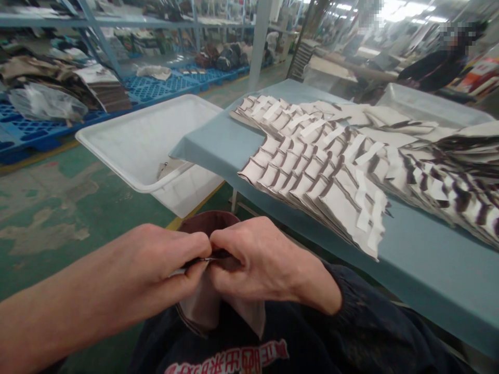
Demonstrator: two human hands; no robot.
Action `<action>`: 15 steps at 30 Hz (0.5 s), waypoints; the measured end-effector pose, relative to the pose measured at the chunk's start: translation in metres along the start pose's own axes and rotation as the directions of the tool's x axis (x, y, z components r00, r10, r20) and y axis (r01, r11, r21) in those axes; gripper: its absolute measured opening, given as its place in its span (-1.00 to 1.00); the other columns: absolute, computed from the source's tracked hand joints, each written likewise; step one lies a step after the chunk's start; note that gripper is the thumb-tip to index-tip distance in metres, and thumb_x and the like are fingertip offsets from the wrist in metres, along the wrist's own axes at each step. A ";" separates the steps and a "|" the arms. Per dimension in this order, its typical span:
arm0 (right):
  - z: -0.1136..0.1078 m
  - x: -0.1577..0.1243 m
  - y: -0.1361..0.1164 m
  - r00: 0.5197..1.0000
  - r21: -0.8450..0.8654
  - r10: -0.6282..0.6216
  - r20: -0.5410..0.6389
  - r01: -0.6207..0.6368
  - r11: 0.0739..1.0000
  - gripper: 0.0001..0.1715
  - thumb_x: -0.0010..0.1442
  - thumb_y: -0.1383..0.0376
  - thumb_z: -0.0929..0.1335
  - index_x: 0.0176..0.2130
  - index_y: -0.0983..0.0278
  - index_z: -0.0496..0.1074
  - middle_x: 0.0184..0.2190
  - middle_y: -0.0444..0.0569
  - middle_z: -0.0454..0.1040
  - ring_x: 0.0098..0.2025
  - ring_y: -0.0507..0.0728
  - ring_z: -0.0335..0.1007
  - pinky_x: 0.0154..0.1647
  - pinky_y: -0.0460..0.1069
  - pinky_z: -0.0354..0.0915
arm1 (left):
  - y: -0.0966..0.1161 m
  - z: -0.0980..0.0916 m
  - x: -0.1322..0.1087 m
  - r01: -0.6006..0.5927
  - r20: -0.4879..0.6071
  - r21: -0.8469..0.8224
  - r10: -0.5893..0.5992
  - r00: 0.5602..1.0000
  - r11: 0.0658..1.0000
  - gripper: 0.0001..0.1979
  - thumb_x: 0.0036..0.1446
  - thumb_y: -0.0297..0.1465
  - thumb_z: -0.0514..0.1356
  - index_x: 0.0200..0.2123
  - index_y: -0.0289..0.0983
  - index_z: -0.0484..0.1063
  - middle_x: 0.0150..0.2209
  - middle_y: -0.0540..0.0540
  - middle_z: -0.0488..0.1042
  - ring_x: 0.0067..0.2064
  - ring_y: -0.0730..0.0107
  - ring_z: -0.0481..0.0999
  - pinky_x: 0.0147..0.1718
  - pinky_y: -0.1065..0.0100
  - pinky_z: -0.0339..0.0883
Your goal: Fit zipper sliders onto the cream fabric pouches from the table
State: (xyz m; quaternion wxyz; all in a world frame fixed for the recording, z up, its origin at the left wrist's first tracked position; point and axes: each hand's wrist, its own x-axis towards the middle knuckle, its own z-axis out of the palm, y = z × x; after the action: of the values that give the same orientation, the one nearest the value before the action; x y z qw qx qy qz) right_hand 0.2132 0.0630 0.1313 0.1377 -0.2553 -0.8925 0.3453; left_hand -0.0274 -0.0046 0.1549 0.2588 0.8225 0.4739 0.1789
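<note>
Close to my body, both hands pinch a brown and off-white fabric piece [210, 222] at about the same spot. My left hand [171, 259] grips its folded edge between thumb and forefinger. Right beside it, almost touching, my right hand [257, 259] is closed on the same edge. A curved brown part stands up behind my fingers, while pale flaps hang below them. What lies directly between the fingertips is mostly hidden. On the table to the right, overlapping rows of similar off-white pieces [288, 171] with brown edges and white strips are spread out.
A light blue table [210, 148] runs along my right side. A white plastic tub [117, 140] stands by its far left corner, with some fabric inside. Blue pallets [148, 91] with bags and stacks lie beyond. At the back right is another person [440, 65] near a clear bin [432, 106].
</note>
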 end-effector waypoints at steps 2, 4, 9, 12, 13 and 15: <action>0.005 0.000 0.001 0.999 -0.054 0.002 -0.044 -0.005 0.999 -0.59 0.36 0.28 0.54 -0.36 0.12 0.28 -0.47 -0.23 0.42 -0.43 0.07 0.08 -0.33 0.06 -0.07 | -0.004 0.002 -0.004 -0.027 -0.035 0.045 0.029 0.999 0.999 -0.68 0.49 -0.33 0.15 -0.37 -0.07 0.56 -0.50 0.12 0.62 -0.54 0.42 0.53 -0.48 0.25 0.13; 0.010 0.001 0.004 0.997 -0.094 -0.010 -0.077 0.002 0.996 -0.75 0.39 0.23 0.53 -0.27 0.13 0.42 -0.42 -0.17 0.56 -0.40 0.09 0.20 -0.32 0.07 -0.07 | -0.007 0.003 -0.008 -0.030 -0.072 0.092 0.037 0.997 0.995 -0.65 0.55 -0.33 0.12 -0.33 -0.07 0.59 -0.44 0.09 0.69 -0.49 0.37 0.62 -0.43 0.25 0.21; 0.010 0.002 0.013 0.989 -0.028 -0.065 -0.132 0.061 0.998 -0.90 0.39 0.23 0.47 -0.19 0.14 0.47 -0.40 -0.16 0.57 -0.37 0.11 0.32 -0.30 0.04 0.05 | -0.010 0.001 -0.004 -0.155 -0.101 0.195 0.177 0.979 0.969 -0.61 0.69 -0.37 0.10 -0.25 -0.07 0.60 -0.44 0.07 0.67 -0.50 0.30 0.65 -0.47 0.27 0.28; 0.001 0.001 0.013 0.992 0.117 -0.063 -0.113 0.076 0.990 -0.91 0.31 0.27 0.45 -0.17 0.13 0.47 -0.40 -0.21 0.50 -0.38 0.09 0.32 -0.29 0.01 0.12 | -0.011 0.004 -0.001 -0.252 -0.134 0.287 0.299 0.945 0.924 -0.55 0.74 -0.50 -0.02 -0.22 -0.10 0.53 -0.42 0.11 0.63 -0.51 0.35 0.64 -0.47 0.28 0.32; -0.003 0.000 0.012 0.995 0.175 -0.042 -0.090 0.057 0.983 -0.90 0.28 0.29 0.45 -0.17 0.14 0.47 -0.42 -0.24 0.47 -0.40 0.07 0.29 -0.29 0.01 0.13 | -0.012 0.006 0.000 -0.272 -0.131 0.306 0.323 0.937 0.913 -0.55 0.74 -0.53 -0.03 -0.21 -0.10 0.50 -0.42 0.12 0.61 -0.51 0.36 0.63 -0.48 0.28 0.31; -0.009 -0.001 0.009 0.999 0.295 0.021 -0.026 -0.012 0.955 -0.88 0.23 0.32 0.45 -0.20 0.14 0.46 -0.45 -0.29 0.40 -0.44 0.04 0.23 -0.30 -0.01 0.14 | -0.016 0.011 -0.001 -0.304 -0.124 0.321 0.358 0.925 0.897 -0.57 0.71 -0.57 -0.01 -0.20 -0.10 0.47 -0.41 0.12 0.58 -0.50 0.35 0.60 -0.48 0.28 0.31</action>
State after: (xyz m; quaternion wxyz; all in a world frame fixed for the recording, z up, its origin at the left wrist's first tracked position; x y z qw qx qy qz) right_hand 0.2214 0.0729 0.1312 0.1840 -0.2443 -0.8268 0.4721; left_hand -0.0332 -0.0012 0.1366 0.0543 0.9011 0.3691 0.2210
